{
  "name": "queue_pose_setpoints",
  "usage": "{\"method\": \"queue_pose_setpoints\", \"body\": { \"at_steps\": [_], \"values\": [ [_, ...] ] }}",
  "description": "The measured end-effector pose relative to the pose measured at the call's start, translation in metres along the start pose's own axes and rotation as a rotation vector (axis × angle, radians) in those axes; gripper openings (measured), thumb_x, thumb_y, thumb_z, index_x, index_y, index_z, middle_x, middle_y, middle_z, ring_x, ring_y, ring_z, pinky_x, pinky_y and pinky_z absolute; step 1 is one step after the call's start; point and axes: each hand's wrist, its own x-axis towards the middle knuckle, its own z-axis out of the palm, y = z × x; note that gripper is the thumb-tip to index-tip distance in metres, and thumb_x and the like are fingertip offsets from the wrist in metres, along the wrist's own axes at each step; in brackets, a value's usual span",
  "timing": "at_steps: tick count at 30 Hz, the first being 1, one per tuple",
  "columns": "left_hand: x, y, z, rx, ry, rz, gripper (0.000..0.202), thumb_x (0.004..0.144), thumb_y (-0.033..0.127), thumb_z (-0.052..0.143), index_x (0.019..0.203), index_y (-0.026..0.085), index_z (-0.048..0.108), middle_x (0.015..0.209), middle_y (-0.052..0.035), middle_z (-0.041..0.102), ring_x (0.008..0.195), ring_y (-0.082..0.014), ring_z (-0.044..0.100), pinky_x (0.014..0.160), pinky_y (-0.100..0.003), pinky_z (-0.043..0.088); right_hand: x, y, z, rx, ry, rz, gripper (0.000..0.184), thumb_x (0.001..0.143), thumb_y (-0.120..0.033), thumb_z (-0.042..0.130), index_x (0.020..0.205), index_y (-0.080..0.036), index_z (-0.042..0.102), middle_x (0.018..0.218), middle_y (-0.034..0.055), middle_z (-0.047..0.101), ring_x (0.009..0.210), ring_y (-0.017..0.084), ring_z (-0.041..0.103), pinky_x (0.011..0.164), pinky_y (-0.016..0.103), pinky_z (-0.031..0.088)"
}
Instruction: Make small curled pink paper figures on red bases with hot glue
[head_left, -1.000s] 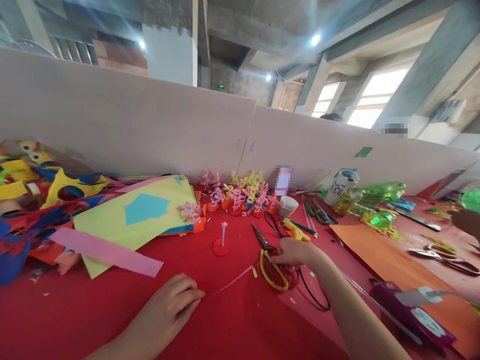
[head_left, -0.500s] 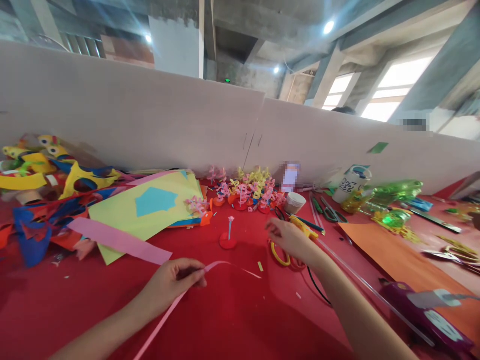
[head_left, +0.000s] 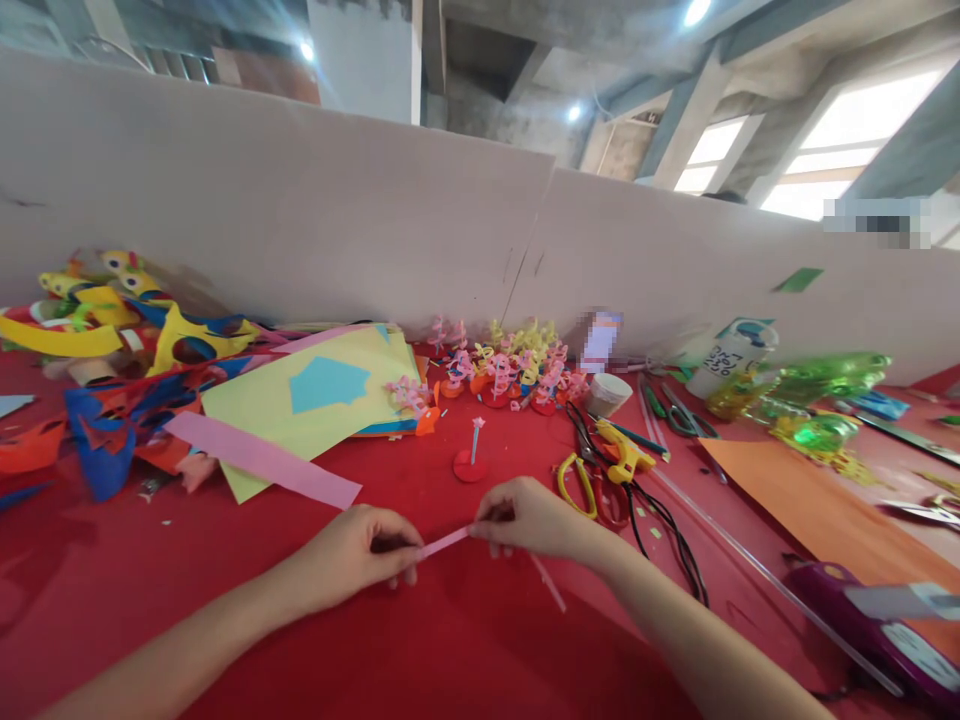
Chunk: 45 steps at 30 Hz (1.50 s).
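A narrow pink paper strip (head_left: pixel 446 544) is stretched between my two hands above the red table. My left hand (head_left: pixel 367 550) pinches it at one side, fingers closed. With thumb and fingers together, my right hand (head_left: pixel 517 520) grips it a short way to the right; the strip's loose end hangs down below that hand. Just beyond my hands stands a small paper piece with a round red base (head_left: pixel 471 466), a pale upright stem and a pink tip. A wider pink paper band (head_left: pixel 266 460) lies to the left of it, partly over a yellow sheet (head_left: pixel 255 420).
Curled pink and yellow paper pieces (head_left: pixel 502 370) stand in a cluster by the white partition (head_left: pixel 360 220). On the right lie a yellow glue gun (head_left: pixel 624 452), scissors (head_left: pixel 581 480), an orange sheet (head_left: pixel 817 510) and a purple power strip (head_left: pixel 862 620). Paper scraps (head_left: pixel 105 430) pile up at left.
My right hand has come down and left from near the glue gun and now grips the pink strip. My left hand still holds it. The view has shifted slightly.
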Motion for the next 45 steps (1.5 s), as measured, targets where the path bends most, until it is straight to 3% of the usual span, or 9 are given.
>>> {"method": "queue_pose_setpoints", "body": {
  "at_steps": [3,8,14,19,23,28,32,37,45],
  "values": [
    [0.003,-0.004,-0.021,0.005,0.068,-0.013,0.025,0.073,0.040,0.058,0.075,0.016,0.065,0.068,-0.0032,0.071,0.061,-0.0157,0.063,0.059,-0.024,0.048,-0.002,0.005,-0.018,-0.041,0.007,0.040,0.024,0.075,-0.036,0.062,0.068,-0.013,0.067,0.054,0.0009,0.063,0.046,0.009,0.054,0.046,0.018,0.040],
    [0.007,-0.010,-0.044,0.022,0.166,-0.021,0.019,0.069,0.037,0.061,0.073,0.019,0.065,0.067,-0.0011,0.071,0.067,-0.0176,0.065,0.064,-0.025,0.048,-0.012,-0.005,-0.034,-0.184,-0.259,-0.032,0.034,0.081,-0.044,0.055,0.080,-0.014,0.072,0.068,0.0027,0.070,0.060,0.012,0.062,0.055,0.018,0.042],
    [0.006,-0.006,-0.037,0.131,0.149,0.049,0.017,0.070,0.035,0.062,0.078,0.021,0.068,0.081,-0.0016,0.072,0.079,-0.0200,0.066,0.071,-0.025,0.048,-0.016,0.001,-0.062,-0.882,0.370,0.379,0.034,0.085,-0.041,0.052,0.086,-0.012,0.069,0.086,0.0134,0.071,0.079,0.023,0.066,0.063,0.026,0.043],
    [0.004,-0.003,-0.027,0.139,0.090,0.097,0.019,0.076,0.034,0.055,0.085,0.021,0.066,0.085,-0.0028,0.071,0.077,-0.0185,0.066,0.070,-0.026,0.049,-0.024,0.009,-0.081,-1.000,0.386,0.697,0.037,0.086,-0.040,0.050,0.092,-0.008,0.068,0.098,0.0223,0.068,0.091,0.034,0.064,0.067,0.037,0.047],
    [0.007,0.001,-0.017,0.058,0.072,0.072,0.015,0.076,0.031,0.057,0.085,0.019,0.059,0.080,-0.0031,0.071,0.074,-0.0181,0.067,0.069,-0.026,0.049,-0.021,-0.005,-0.064,-0.936,0.366,0.541,0.030,0.088,-0.031,0.047,0.091,-0.009,0.067,0.097,0.0187,0.069,0.092,0.028,0.065,0.073,0.033,0.047],
    [0.023,0.020,-0.001,0.052,0.031,0.096,0.009,0.074,0.027,0.056,0.075,0.018,0.056,0.071,-0.0024,0.070,0.069,-0.0174,0.066,0.065,-0.026,0.048,-0.010,-0.021,-0.012,-0.304,0.158,-0.136,0.029,0.081,-0.037,0.059,0.102,-0.018,0.062,0.093,0.0054,0.070,0.081,0.015,0.065,0.068,0.022,0.047],
    [0.047,0.031,0.001,0.038,0.056,0.165,0.011,0.071,0.028,0.058,0.073,0.017,0.059,0.066,-0.0010,0.067,0.067,-0.0171,0.064,0.065,-0.026,0.047,-0.001,-0.009,0.005,-0.064,0.070,-0.086,0.025,0.081,-0.037,0.054,0.079,-0.015,0.065,0.067,0.0040,0.069,0.057,0.013,0.063,0.053,0.020,0.046],
    [0.081,0.025,-0.008,-0.046,0.313,0.230,0.028,0.072,0.044,0.057,0.076,0.016,0.060,0.071,-0.0041,0.067,0.066,-0.0184,0.063,0.065,-0.030,0.049,0.005,0.010,-0.021,0.081,0.075,0.112,0.027,0.080,-0.035,0.052,0.065,-0.014,0.060,0.057,0.0032,0.067,0.050,0.013,0.062,0.050,0.020,0.047],
    [0.116,0.017,0.004,-0.012,0.528,0.317,0.019,0.067,0.035,0.064,0.074,0.017,0.066,0.078,-0.0050,0.072,0.075,-0.0220,0.067,0.073,-0.033,0.052,-0.009,-0.011,-0.023,-0.316,0.057,0.133,0.045,0.086,-0.046,0.045,0.062,-0.014,0.066,0.057,0.0049,0.066,0.052,0.014,0.061,0.050,0.021,0.042]
  ]
}}
